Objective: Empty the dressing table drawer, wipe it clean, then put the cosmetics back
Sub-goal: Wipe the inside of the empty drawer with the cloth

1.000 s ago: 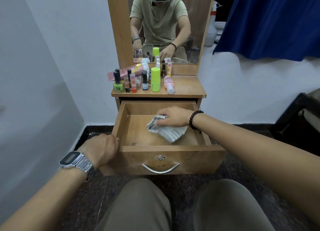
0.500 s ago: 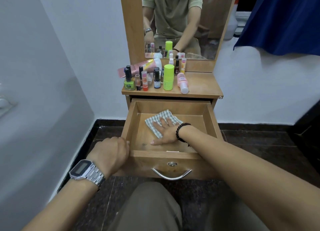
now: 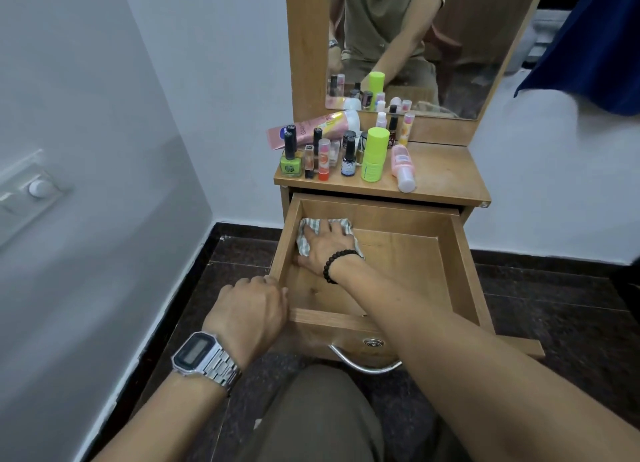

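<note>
— Where was the drawer (image 3: pixel 464 253)?
— Pulled out below the counter (image 3: pixel 446 181), where the cosmetics (image 3: pixel 346 153) stood in a cluster.
— And the hands?
— The left hand (image 3: pixel 251 314) curled its grip round the drawer's front left corner. The right hand (image 3: pixel 327 246) pressed flat, fingers straight, on the checked cloth (image 3: pixel 306 231) in the back left corner.

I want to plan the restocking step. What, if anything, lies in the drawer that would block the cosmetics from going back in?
Only the checked cloth under the right hand, at the back left corner of the drawer. The rest of the drawer floor shows bare wood. The cosmetics stand on the tabletop above.
</note>
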